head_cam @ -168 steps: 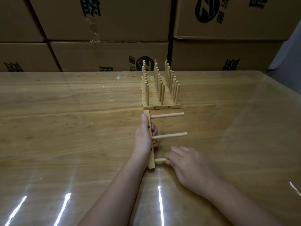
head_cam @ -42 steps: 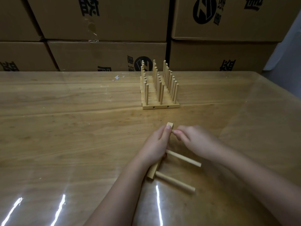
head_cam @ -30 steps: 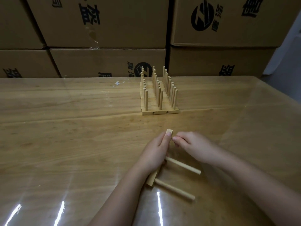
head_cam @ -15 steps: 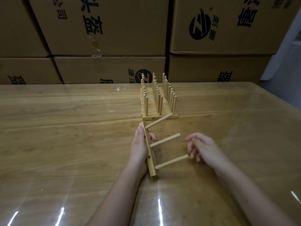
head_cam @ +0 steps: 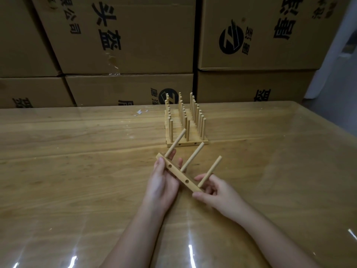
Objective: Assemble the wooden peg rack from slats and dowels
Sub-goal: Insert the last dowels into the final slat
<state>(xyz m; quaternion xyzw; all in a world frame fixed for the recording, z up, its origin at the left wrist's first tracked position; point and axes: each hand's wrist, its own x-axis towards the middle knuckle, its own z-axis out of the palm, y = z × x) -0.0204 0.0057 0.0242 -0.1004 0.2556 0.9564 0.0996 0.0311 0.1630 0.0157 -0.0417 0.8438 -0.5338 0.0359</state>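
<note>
Left hand (head_cam: 161, 182) and right hand (head_cam: 216, 192) around three-dowel slat (head_cam: 178, 175).

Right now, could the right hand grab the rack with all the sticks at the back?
Probably yes: only bare table lies between the right hand and the rack. But that hand is busy holding the slat, so it must let go first.

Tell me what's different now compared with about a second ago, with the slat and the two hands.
The slat with three dowels has been lifted and turned, so its dowels now point up and away toward the finished rack. The right hand, which had let go half a second ago, now grips the slat's near end. The left hand has kept its hold. The rack and the cardboard boxes have not moved.
</note>
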